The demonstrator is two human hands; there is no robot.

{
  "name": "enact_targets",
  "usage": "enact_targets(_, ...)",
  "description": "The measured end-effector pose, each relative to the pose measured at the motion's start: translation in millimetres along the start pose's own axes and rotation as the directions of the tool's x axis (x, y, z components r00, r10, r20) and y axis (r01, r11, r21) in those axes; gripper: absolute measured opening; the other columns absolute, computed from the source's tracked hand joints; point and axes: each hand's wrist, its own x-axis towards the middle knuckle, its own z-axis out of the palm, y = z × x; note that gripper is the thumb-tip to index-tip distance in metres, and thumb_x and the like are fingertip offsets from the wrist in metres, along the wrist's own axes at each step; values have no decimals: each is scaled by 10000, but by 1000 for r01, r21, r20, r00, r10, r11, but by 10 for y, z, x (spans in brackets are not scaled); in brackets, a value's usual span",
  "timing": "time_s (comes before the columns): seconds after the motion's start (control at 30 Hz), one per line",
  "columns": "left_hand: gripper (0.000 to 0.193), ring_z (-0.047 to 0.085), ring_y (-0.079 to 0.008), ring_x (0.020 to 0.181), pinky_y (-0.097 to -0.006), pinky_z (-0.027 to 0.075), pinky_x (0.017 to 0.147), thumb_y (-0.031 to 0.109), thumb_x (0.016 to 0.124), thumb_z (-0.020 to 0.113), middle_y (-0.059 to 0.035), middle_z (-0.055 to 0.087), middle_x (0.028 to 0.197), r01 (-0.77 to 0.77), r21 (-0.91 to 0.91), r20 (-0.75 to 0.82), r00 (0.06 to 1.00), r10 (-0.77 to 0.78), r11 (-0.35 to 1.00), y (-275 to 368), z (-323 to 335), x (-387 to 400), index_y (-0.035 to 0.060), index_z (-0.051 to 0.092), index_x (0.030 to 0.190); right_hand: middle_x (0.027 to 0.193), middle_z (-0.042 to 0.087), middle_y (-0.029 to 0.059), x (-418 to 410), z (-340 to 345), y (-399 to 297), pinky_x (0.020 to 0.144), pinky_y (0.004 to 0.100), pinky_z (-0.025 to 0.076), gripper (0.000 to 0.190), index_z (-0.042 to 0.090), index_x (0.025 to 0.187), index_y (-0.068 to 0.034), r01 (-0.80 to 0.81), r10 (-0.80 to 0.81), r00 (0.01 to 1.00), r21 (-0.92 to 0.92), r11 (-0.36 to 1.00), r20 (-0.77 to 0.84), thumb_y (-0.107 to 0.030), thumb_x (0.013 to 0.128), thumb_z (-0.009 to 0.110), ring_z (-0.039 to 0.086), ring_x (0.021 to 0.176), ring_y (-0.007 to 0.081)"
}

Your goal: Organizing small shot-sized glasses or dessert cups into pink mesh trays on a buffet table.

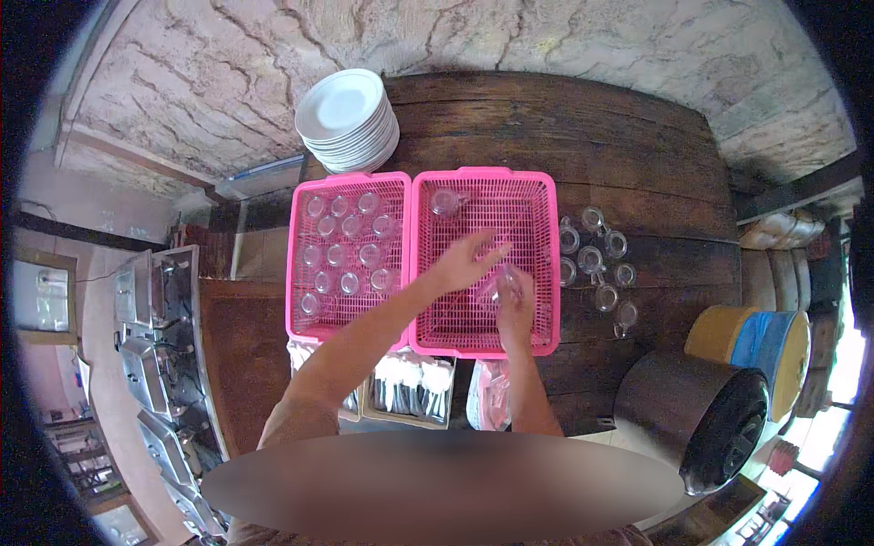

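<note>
A clear glass mug [504, 285] is in the grip of my right hand [517, 310], over the right pink plastic basket [554, 273]. My left hand [468, 261] hovers over the same basket with its fingers apart, close to that mug and holding nothing. Near the basket's far left corner stands another glass mug [446, 203]. The left pink basket [290, 266], side by side with it, contains several drinking glasses [350, 225] in loose rows. To the right, several glass mugs with handles [590, 260] are grouped on the dark wooden table [655, 205].
A tall stack of white plates [348, 123] rises behind the left basket. On the near side are a box of cutlery [408, 389] and a pink-and-white package [488, 396]. A large black cylinder [689, 416] stands at right; metal chafing dishes [147, 375] line a left-hand counter.
</note>
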Motion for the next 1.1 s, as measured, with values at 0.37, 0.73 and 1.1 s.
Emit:
enact_targets(0.37, 662, 648, -190, 962, -348, 525, 791, 560, 1024, 547, -130, 669, 1086, 122, -760, -18, 978, -209, 638, -915, 39, 316, -66, 576, 1237, 1515, 435, 256, 624, 344, -354, 1165, 447, 394, 917, 220, 1602, 10, 343, -237, 849, -150, 927, 473, -173, 909, 792, 450, 1427, 379)
enact_targets(0.73, 634, 372, -403, 1465, -529, 327, 1187, 290, 927, 657, -169, 446, 1546, 87, 487, -434, 888, 154, 869, -516, -111, 227, 52, 455, 1479, 1360, 554, 247, 1304, 682, 451, 1086, 492, 441, 768, 428, 1441, 4, 377, -356, 926, -351, 857, 126, -95, 792, 827, 556, 1257, 429)
enact_targets(1.1, 797, 444, -259, 1448, -534, 232, 1259, 238, 906, 674, -69, 337, 1651, 71, 725, -86, 996, -11, 685, -756, -355, 170, 111, 312, 1605, 1192, 680, 204, 1406, 821, 521, 982, 456, 517, 767, 503, 1371, -35, 176, -172, 984, -463, 869, 52, -109, 722, 905, 658, 1151, 406)
